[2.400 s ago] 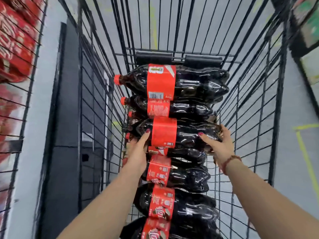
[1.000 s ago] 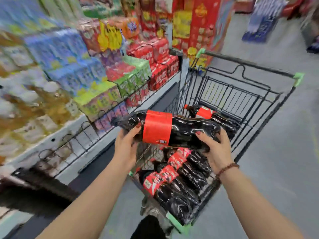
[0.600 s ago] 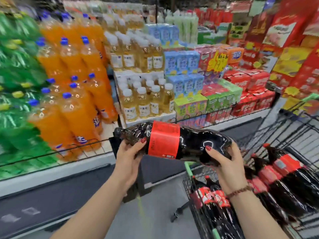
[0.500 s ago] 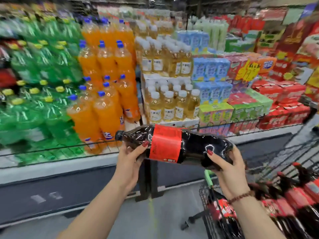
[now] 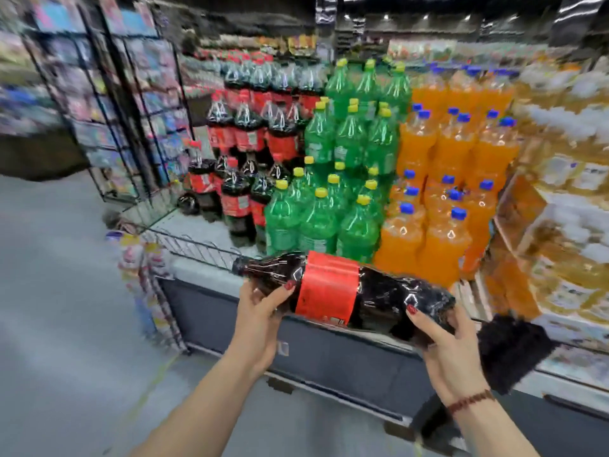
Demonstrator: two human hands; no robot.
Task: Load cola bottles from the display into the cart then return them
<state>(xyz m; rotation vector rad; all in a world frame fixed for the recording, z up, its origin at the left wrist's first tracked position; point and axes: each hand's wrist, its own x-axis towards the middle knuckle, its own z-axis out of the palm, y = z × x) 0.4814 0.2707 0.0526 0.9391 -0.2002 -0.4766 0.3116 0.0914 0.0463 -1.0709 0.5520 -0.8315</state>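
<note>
You've got one big dark plastic cola bottle w/ red label [image 5: 342, 293] held sideways, left hand [image 5: 260, 311] wrapped round its neck end, right hand [image 5: 445, 344] gripping its base, just in front of the display shelf's [image 5: 197, 230] front edge. Return phase, I'd judge; it isn't shelved yet beside the standing cola bottles [image 5: 235, 199].

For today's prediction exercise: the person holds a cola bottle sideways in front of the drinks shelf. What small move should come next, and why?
Probably carry the dark plastic cola bottle with the red label forward and leftward, tipping it upright. Both the left hand and the right hand grip it horizontally, short of the shelf's wire rail, and the bare white shelf space lies beside the standing cola bottles.
</note>
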